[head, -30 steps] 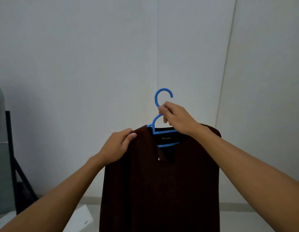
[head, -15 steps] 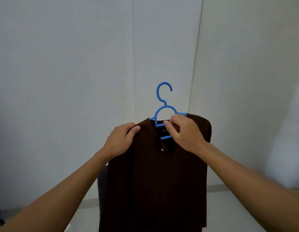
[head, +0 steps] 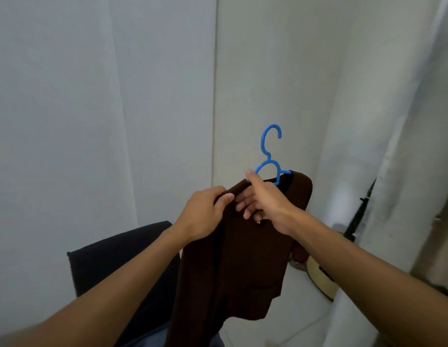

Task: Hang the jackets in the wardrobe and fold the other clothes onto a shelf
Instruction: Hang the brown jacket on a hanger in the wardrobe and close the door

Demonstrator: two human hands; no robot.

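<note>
A dark brown jacket (head: 243, 266) hangs on a blue plastic hanger (head: 268, 156), held up in front of a white wall. My left hand (head: 205, 214) pinches the jacket's left shoulder. My right hand (head: 265, 204) reaches across the collar, fingers spread over the fabric and forefinger touching the hanger's left arm. The hook points up, free of any rail. The hanger's lower bar is hidden by my right hand and the cloth.
A black chair back (head: 117, 261) stands low at the left behind the jacket. A white curtain (head: 383, 171) hangs at the right, with a guitar (head: 320, 274) leaning behind it. White wall panels (head: 92, 96) fill the rest.
My view has swung to the right, bringing the chair, curtain and guitar into sight. My right hand slid from the hanger's neck down and left across the collar.
</note>
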